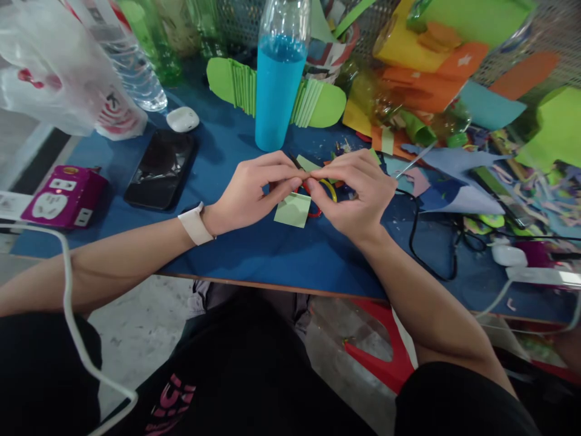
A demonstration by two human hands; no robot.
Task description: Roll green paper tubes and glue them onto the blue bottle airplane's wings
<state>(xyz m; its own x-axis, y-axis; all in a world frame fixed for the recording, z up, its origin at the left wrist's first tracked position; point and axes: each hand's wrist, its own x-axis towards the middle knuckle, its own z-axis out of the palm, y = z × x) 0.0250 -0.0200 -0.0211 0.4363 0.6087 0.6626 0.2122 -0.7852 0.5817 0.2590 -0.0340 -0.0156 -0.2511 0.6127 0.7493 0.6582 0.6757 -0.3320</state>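
Head view: both hands [308, 184] pinch a green paper piece [293, 209], blue bottle [276, 85] just behind.

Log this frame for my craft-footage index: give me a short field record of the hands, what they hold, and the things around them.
left hand: pinching the green paper piece with the right hand
right hand: fingertips meet the left's; scissors with red and yellow loops beneath
surface: blue table
behind hands: blue bottle, upright; folded green paper fan
left side: black phone, white earbud case, purple power strip
right side: coloured paper scraps
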